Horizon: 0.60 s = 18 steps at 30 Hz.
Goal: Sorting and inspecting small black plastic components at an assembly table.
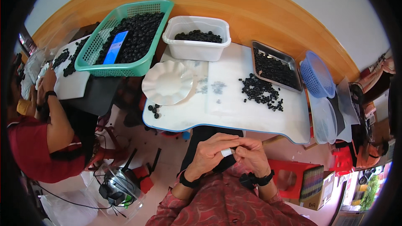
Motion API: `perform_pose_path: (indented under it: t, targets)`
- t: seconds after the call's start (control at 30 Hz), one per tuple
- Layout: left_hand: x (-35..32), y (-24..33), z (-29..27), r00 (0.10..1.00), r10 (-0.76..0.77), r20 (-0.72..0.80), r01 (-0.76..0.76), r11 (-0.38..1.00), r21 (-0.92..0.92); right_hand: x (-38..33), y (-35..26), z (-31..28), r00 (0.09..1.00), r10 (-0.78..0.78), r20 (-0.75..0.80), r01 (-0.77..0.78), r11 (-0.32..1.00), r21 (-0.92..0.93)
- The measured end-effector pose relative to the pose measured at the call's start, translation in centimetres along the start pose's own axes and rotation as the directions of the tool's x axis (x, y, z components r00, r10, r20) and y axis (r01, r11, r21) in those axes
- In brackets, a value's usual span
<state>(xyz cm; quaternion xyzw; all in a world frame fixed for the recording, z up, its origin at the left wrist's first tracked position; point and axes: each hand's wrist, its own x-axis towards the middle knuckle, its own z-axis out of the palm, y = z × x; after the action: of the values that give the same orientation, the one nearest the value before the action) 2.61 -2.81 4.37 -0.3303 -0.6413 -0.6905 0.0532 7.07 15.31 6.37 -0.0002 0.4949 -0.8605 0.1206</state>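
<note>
Red shirt (228, 201), left fingers (217, 143), right fingers (243, 152), white band (226, 152) between

Bright, fairly even light fills the room, washing the white counter (180, 115) to a pale sheen with only soft shadows, while the greenery (369, 194) at the lower right shows in strong daylight and a phone screen (115, 48) glows blue. The left hand (210, 150) and right hand (254, 154) look reasonably crisp, but the black pieces (144, 29) merge into dark masses with little detail. The fisheye lens bends the wooden panel (234, 0) into an arc, stretches and tilts things near the rim, and darkens the corners to black
</note>
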Motion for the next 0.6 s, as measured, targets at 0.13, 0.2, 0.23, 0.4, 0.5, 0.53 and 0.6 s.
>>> perform_pose_path:
  t: [0.13, 0.2, 0.23, 0.4, 0.5, 0.53, 0.6]
  targets:
    - [0.5, 0.6, 0.3, 0.998, -0.055, -0.001, 0.055, 0.998, -0.024, -0.3, -0.8, 0.0, 1.000, -0.015, -0.025, 0.011, 0.992, -0.124]
    - [0.5, 0.6, 0.5, 0.999, -0.043, -0.012, 0.043, 0.999, -0.029, -0.3, -0.8, -0.1, 1.000, -0.013, -0.022, 0.010, 0.986, -0.166]
    - [0.5, 0.5, 0.7, 0.999, -0.038, -0.003, 0.037, 0.999, -0.036, -0.3, -0.7, -0.1, 0.999, -0.022, -0.030, 0.017, 0.986, -0.168]
    - [0.5, -0.5, 0.8, 1.000, -0.020, -0.018, 0.020, 1.000, 0.007, -0.2, -0.6, 0.3, 0.995, -0.059, -0.075, 0.046, 0.984, -0.169]
    - [0.7, -0.3, 1.1, 0.997, -0.067, -0.033, 0.066, 0.998, -0.022, -0.2, -0.6, 0.1, 0.996, -0.042, -0.084, 0.029, 0.989, -0.146]
    - [0.7, -0.6, 1.1, 0.997, -0.066, -0.030, 0.066, 0.998, -0.023, -0.2, -0.7, 0.1, 0.995, -0.044, -0.087, 0.031, 0.989, -0.146]
    - [0.4, -1.4, 1.0, 1.000, -0.028, 0.013, 0.029, 0.998, -0.053, -0.1, -0.7, 0.4, 0.992, -0.067, -0.106, 0.049, 0.985, -0.167]
